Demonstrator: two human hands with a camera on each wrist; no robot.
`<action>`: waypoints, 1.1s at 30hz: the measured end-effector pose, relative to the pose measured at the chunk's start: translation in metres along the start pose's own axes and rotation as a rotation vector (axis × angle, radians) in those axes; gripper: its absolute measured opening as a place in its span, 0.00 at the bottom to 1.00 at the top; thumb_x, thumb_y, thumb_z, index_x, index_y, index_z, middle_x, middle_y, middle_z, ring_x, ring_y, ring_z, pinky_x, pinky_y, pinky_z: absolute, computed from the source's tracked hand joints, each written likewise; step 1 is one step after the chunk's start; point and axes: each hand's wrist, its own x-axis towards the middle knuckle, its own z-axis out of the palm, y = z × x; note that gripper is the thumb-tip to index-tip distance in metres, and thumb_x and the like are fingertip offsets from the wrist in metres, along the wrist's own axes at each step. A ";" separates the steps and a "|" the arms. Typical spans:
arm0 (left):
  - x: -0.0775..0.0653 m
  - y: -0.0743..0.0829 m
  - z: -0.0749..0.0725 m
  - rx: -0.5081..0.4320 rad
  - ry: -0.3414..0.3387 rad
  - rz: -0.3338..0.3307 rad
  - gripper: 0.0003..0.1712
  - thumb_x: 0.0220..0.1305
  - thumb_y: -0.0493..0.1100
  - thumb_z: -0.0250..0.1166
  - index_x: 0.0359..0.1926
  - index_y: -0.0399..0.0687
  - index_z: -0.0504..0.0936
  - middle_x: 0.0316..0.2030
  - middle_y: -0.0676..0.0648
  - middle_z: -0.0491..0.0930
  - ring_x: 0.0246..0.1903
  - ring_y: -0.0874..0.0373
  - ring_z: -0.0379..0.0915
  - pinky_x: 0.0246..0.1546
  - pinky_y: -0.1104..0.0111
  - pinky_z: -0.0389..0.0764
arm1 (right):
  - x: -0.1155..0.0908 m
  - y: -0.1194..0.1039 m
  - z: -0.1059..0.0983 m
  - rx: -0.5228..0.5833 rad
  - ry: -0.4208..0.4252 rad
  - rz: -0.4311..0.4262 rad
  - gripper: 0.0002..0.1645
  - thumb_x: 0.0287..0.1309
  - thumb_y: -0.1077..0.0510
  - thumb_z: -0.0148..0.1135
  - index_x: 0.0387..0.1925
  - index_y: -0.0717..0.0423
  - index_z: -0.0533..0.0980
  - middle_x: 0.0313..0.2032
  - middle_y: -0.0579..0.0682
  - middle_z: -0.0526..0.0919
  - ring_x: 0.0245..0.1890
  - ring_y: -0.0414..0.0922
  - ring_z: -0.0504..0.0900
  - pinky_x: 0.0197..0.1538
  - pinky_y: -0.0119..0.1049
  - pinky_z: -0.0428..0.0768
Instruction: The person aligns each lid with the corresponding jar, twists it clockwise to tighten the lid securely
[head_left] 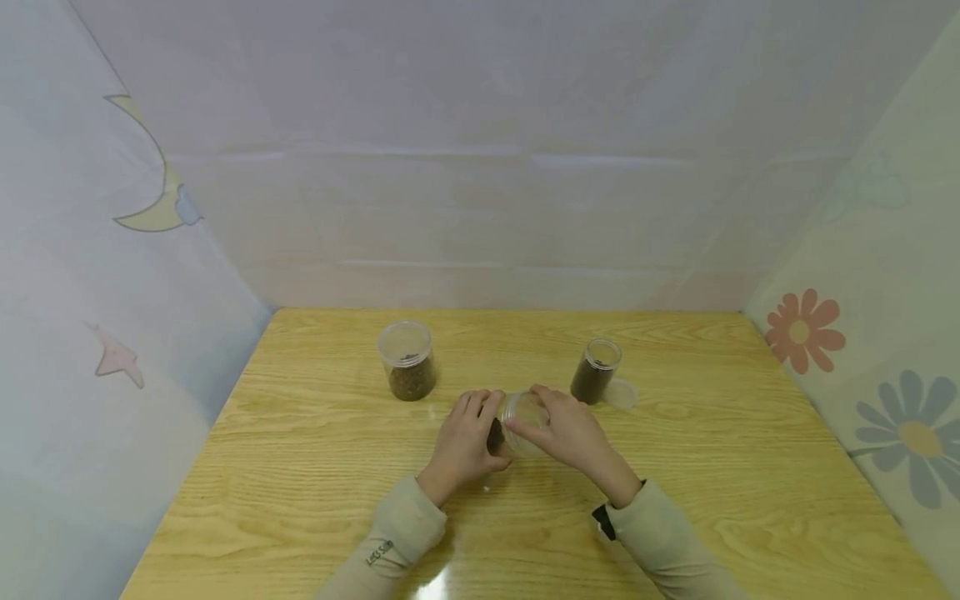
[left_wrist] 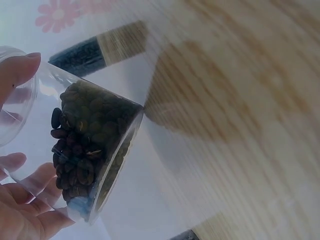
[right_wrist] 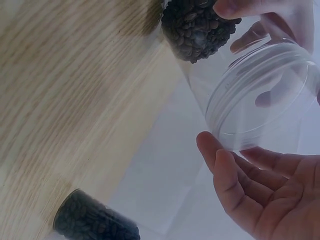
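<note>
A clear plastic jar (head_left: 519, 417) lies tipped between both hands over the middle of the table, its threaded mouth (right_wrist: 265, 92) towards the right. Dark beans (left_wrist: 82, 145) are heaped at its base end. The left hand (head_left: 467, 437) grips the jar's body near the beans, fingers over the far side and thumb on the near side. Around the mouth end curls the right hand (head_left: 573, 433), its thumb and fingers at the rim. In the right wrist view, fingertips (right_wrist: 207, 142) meet the lower edge of the mouth.
A wide clear jar (head_left: 408, 367), part full of dark contents, stands upright at the back left. At the back right is a narrower jar (head_left: 595, 371) of dark beans, with a clear round lid (head_left: 621, 393) beside it. Printed cloth walls border the wooden table (head_left: 300, 467).
</note>
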 end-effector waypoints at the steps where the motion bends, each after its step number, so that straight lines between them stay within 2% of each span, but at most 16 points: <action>1: 0.000 0.000 0.000 0.002 0.000 -0.001 0.57 0.28 0.59 0.79 0.59 0.46 0.61 0.50 0.43 0.69 0.51 0.49 0.65 0.52 0.62 0.71 | 0.001 0.000 0.000 0.000 0.003 0.001 0.42 0.52 0.35 0.58 0.55 0.66 0.69 0.48 0.60 0.78 0.38 0.54 0.80 0.38 0.48 0.78; 8: 0.000 0.000 -0.001 0.007 -0.002 -0.006 0.56 0.28 0.59 0.78 0.59 0.46 0.61 0.50 0.43 0.69 0.52 0.49 0.65 0.52 0.63 0.71 | 0.001 -0.001 0.000 -0.032 0.011 0.016 0.42 0.53 0.34 0.56 0.53 0.67 0.70 0.45 0.60 0.79 0.38 0.55 0.80 0.36 0.46 0.79; 11: 0.000 0.001 -0.001 0.006 -0.006 -0.008 0.56 0.28 0.58 0.78 0.59 0.46 0.62 0.50 0.43 0.69 0.52 0.50 0.65 0.52 0.63 0.71 | -0.001 -0.001 -0.002 -0.020 0.019 -0.004 0.42 0.53 0.35 0.57 0.55 0.67 0.69 0.48 0.62 0.77 0.43 0.57 0.78 0.41 0.49 0.78; 14: 0.000 0.001 -0.001 0.013 -0.013 -0.002 0.56 0.28 0.59 0.78 0.59 0.46 0.61 0.51 0.43 0.69 0.52 0.50 0.64 0.53 0.63 0.70 | -0.003 0.002 -0.004 0.033 0.026 -0.070 0.43 0.51 0.37 0.60 0.58 0.63 0.67 0.55 0.61 0.72 0.52 0.59 0.72 0.48 0.54 0.73; 17: 0.001 0.002 -0.001 0.023 -0.019 0.003 0.56 0.29 0.60 0.78 0.60 0.45 0.61 0.51 0.43 0.68 0.53 0.50 0.64 0.53 0.62 0.70 | -0.004 0.007 -0.006 0.091 0.002 -0.177 0.44 0.45 0.40 0.67 0.60 0.58 0.66 0.61 0.58 0.65 0.59 0.58 0.64 0.52 0.57 0.69; 20: 0.001 0.002 -0.001 0.021 -0.023 0.000 0.56 0.29 0.60 0.78 0.60 0.46 0.61 0.51 0.43 0.69 0.52 0.50 0.64 0.52 0.62 0.71 | -0.004 0.012 -0.007 0.103 -0.040 -0.292 0.46 0.39 0.44 0.72 0.60 0.55 0.66 0.63 0.59 0.61 0.61 0.59 0.60 0.53 0.58 0.67; 22: 0.001 0.002 -0.001 0.015 -0.021 -0.002 0.56 0.29 0.60 0.78 0.59 0.46 0.61 0.51 0.43 0.69 0.52 0.50 0.64 0.51 0.62 0.72 | -0.005 0.015 -0.007 0.108 -0.069 -0.340 0.47 0.36 0.47 0.75 0.60 0.55 0.65 0.63 0.60 0.60 0.61 0.60 0.59 0.53 0.59 0.67; 27: 0.001 0.002 -0.001 0.007 -0.014 -0.003 0.56 0.29 0.59 0.78 0.59 0.46 0.62 0.50 0.44 0.69 0.52 0.50 0.65 0.50 0.62 0.72 | -0.005 0.019 -0.005 0.130 -0.100 -0.374 0.49 0.38 0.52 0.75 0.62 0.56 0.62 0.62 0.61 0.60 0.61 0.61 0.59 0.53 0.59 0.66; 33: 0.000 0.002 -0.002 -0.002 -0.009 -0.002 0.55 0.29 0.58 0.78 0.59 0.47 0.61 0.51 0.44 0.68 0.52 0.50 0.64 0.50 0.62 0.73 | -0.004 0.020 -0.002 0.120 -0.081 -0.375 0.46 0.40 0.49 0.73 0.61 0.56 0.63 0.61 0.59 0.63 0.60 0.59 0.61 0.54 0.57 0.67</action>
